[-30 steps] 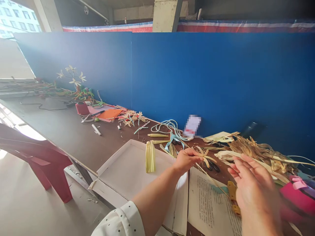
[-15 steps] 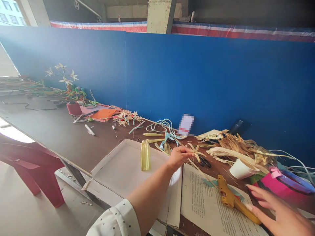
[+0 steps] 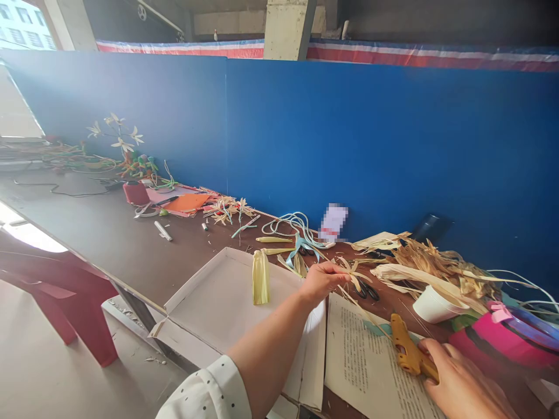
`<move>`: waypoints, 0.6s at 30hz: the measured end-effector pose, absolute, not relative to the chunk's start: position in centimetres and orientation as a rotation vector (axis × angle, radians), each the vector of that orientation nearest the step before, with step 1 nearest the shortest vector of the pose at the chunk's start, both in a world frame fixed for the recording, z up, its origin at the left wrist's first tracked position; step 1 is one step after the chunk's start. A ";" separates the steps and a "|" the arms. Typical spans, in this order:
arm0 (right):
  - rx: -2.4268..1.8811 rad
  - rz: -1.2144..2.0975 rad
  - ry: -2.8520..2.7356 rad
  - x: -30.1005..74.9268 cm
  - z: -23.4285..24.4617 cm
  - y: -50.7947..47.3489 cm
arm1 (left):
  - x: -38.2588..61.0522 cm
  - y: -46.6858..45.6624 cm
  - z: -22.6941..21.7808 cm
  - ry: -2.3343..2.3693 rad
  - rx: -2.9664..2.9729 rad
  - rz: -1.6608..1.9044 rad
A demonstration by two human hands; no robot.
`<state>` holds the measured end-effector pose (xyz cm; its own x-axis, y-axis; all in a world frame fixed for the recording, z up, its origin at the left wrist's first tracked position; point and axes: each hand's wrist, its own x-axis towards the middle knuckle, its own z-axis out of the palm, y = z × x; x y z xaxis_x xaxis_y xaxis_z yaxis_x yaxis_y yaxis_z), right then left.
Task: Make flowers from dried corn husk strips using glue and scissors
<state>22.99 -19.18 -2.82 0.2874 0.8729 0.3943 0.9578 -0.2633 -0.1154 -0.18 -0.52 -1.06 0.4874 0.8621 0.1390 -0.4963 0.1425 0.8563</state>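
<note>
My left hand (image 3: 323,281) is closed in a pinch on a small flower of dried straw strips (image 3: 354,273) with a long thin stem, held just above the brown table (image 3: 117,238). My right hand (image 3: 458,381) wraps round the handle of a yellow glue gun (image 3: 406,349) that lies on a printed paper sheet (image 3: 371,366). Black scissors (image 3: 365,289) lie just beyond the flower. A folded pale yellow strip (image 3: 261,277) rests on the flattened white cardboard box (image 3: 218,308) to the left of my left hand.
A heap of dried husks (image 3: 437,265), a white cup (image 3: 432,305) and pink material (image 3: 498,337) sit at the right. Ribbons (image 3: 297,224), orange paper (image 3: 190,202), a red spool (image 3: 135,192) and finished flowers (image 3: 116,134) line the blue partition (image 3: 349,139). A red chair (image 3: 56,297) stands left.
My right hand dropped from in front of the husks to the near right edge, then closed on the glue gun's handle. My left hand stayed in place with the flower.
</note>
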 end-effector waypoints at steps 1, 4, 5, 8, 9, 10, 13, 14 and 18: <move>-2.229 -0.332 -1.693 22.7 -2.5 -19.0 | -0.2 -0.5 -1.1 0.442 1.011 1.012; -2.195 -0.342 -1.725 22.1 -2.0 -18.4 | -0.1 -0.5 -1.1 0.448 1.006 0.992; -2.183 -0.361 -1.719 22.0 -2.0 -18.1 | -0.1 -0.5 -1.1 0.449 1.007 0.994; -2.125 -0.389 -1.685 21.4 -1.6 -17.4 | -0.1 -0.4 -1.2 0.453 1.003 1.013; -2.093 -0.402 -1.658 21.1 -1.2 -17.1 | -0.1 -0.4 -1.2 0.454 0.999 1.018; -2.054 -0.414 -1.635 20.6 -0.6 -16.7 | -0.1 -0.4 -1.2 0.459 0.997 1.025; -1.916 -0.527 -1.576 18.6 1.9 -15.3 | -0.1 -0.3 -1.1 0.475 0.979 1.053; -1.861 -0.543 -1.608 17.8 2.8 -14.6 | -0.1 -0.3 -1.0 0.475 0.963 1.069; -1.635 -0.627 -1.540 14.4 4.8 -11.2 | -0.2 -0.1 -0.7 0.495 0.868 1.148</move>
